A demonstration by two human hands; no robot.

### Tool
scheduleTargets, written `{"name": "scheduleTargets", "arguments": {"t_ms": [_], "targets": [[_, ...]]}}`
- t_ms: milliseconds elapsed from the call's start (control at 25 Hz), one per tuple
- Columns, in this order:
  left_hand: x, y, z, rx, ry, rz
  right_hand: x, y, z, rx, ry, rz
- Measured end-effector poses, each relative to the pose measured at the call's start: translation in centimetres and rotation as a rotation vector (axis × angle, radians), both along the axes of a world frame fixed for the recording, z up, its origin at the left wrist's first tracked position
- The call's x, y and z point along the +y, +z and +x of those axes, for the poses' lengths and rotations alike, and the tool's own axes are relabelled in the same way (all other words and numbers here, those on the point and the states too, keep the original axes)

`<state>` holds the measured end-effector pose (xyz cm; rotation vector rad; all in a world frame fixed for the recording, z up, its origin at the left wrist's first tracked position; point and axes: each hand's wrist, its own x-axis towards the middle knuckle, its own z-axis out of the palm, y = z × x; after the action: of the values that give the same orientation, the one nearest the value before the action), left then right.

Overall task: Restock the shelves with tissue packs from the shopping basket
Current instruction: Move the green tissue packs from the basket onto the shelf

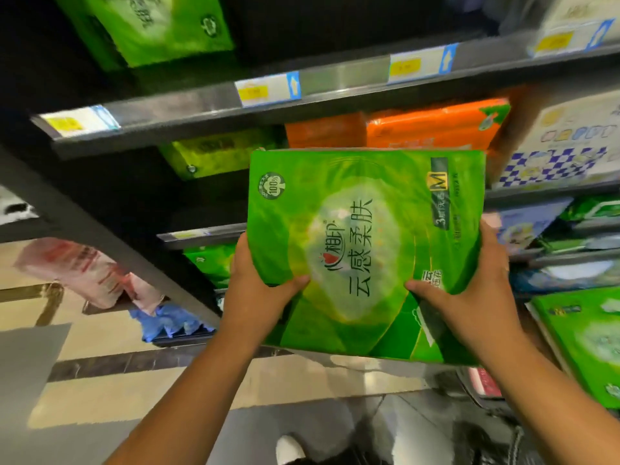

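Green pack [365,253] is held up in front of the shelves, between both hands, tilted, clear of any shelf. Judged step: carrying one pack from basket to shelf. The next move calls for lifting and pushing it forward into the dark gap above the left hand, beside the yellow-green pack [214,156] and left of the orange packs [432,125].

Left hand [258,290] clasps the pack's left lower edge, thumb pressed on the face, fingers hidden behind. Right hand [469,297] clasps the right lower edge likewise, thumb on the face. Both are closed on the pack.

Below the right hand lies a further green pack [583,344], apparently in the basket [483,384]; the basket is largely hidden.
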<state>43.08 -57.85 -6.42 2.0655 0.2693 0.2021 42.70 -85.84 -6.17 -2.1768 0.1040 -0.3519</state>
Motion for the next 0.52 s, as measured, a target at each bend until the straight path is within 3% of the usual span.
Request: {"name": "scheduleTargets", "arguments": {"t_ms": [520], "targets": [[20.6,10.1,1.9,-0.260,0.077,0.089,20.2,9.7,4.5,-0.216,0.142,0.037]]}}
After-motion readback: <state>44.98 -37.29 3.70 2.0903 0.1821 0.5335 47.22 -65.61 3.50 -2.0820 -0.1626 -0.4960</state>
